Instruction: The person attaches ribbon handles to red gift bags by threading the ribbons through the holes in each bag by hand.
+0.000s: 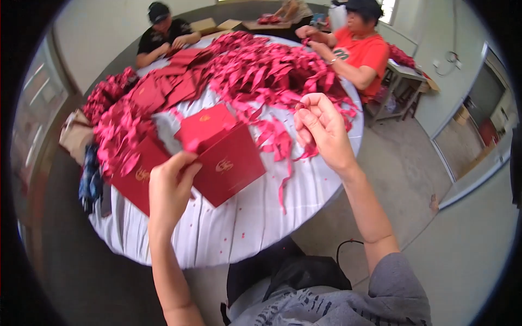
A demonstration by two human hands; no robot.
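My left hand (171, 182) is closed, its thumb and fingers pinching the left edge of a dark red card (229, 165) with a gold emblem. Behind that card, a second red panel (206, 124) stands tilted; whether the two are joined I cannot tell. Left of my wrist, another red card (136, 176) with a gold emblem lies partly under pink ribbons (117, 136). My right hand (322, 127) is raised over the table's right side, thumb and forefinger pressed together on a tiny dark thing at their tips, too small to name. Loose pink ribbon (280, 142) lies below it.
A large heap of pink-red ribbons (266, 68) covers the far part of the round table with its white cloth (217, 244). Stacked red cards (168, 89) lie at the back left. Two people (359, 49) sit across the table. A side table (399, 81) stands at right.
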